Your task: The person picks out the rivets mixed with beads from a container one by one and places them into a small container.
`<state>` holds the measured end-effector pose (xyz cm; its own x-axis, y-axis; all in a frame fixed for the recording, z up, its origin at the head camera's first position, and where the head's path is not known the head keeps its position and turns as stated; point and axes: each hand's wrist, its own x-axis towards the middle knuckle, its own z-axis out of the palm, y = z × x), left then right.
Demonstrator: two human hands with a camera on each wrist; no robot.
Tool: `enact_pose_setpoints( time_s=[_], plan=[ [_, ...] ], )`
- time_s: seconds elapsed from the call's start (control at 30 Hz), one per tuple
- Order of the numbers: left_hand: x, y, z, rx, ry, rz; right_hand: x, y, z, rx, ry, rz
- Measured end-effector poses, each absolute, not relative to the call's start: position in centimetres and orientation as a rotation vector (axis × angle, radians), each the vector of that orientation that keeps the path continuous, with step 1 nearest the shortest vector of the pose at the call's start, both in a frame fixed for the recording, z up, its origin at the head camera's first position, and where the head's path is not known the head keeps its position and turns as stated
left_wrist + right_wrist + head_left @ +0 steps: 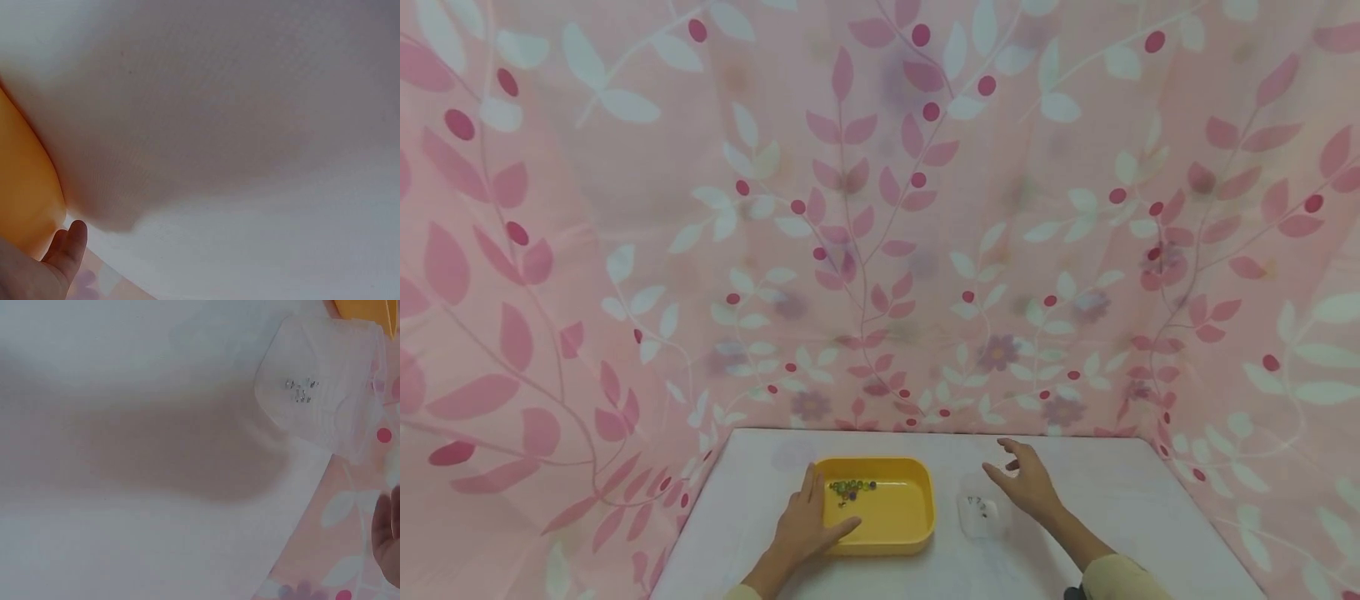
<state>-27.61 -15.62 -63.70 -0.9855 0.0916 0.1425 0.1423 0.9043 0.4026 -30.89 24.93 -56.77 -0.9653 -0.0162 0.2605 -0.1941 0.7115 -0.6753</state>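
My left hand (803, 523) is at the left side of a yellow tray (895, 547). Its fairly straight fingers lie along the outer wall, and the thumb reaches over the front left corner. Inside the tray, green and dark glassy beads (853, 486) gather towards the back left. To the right, a small clear plastic box (991, 523) holds several tiny shiny pieces (302, 389). My right hand (1028, 483) hovers beside and above this box, thumb and fingers spread apart with nothing between them. In the left wrist view, fingertips (77, 232) show beside the tray's wall.
A white-covered table (737, 475) carries the tray and the box. Pink curtains (865, 250) with leaf patterns hang behind the table and along both sides. A dark band (1073, 593) sits at my right sleeve.
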Motion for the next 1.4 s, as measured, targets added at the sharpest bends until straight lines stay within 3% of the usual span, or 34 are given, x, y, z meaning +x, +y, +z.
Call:
enact_pose_setpoints(
  time_s=[0.17, 0.37, 1.4],
  plan=[
    [-27.7, -15.6, -63.7, -0.178, -2.948, -0.635, -31.2, 23.5, -56.8, 0.368, -2.515, 0.606],
    [-27.7, -15.6, -64.0, -0.194, -2.934, -0.656, -30.6, 21.7, -56.5, 0.389, -2.555, 0.390],
    [-27.9, -15.9, -63.6, -0.219, -2.958, -0.719, -32.1, 17.3, -58.0, 0.427, -2.612, 0.208]
  ],
)
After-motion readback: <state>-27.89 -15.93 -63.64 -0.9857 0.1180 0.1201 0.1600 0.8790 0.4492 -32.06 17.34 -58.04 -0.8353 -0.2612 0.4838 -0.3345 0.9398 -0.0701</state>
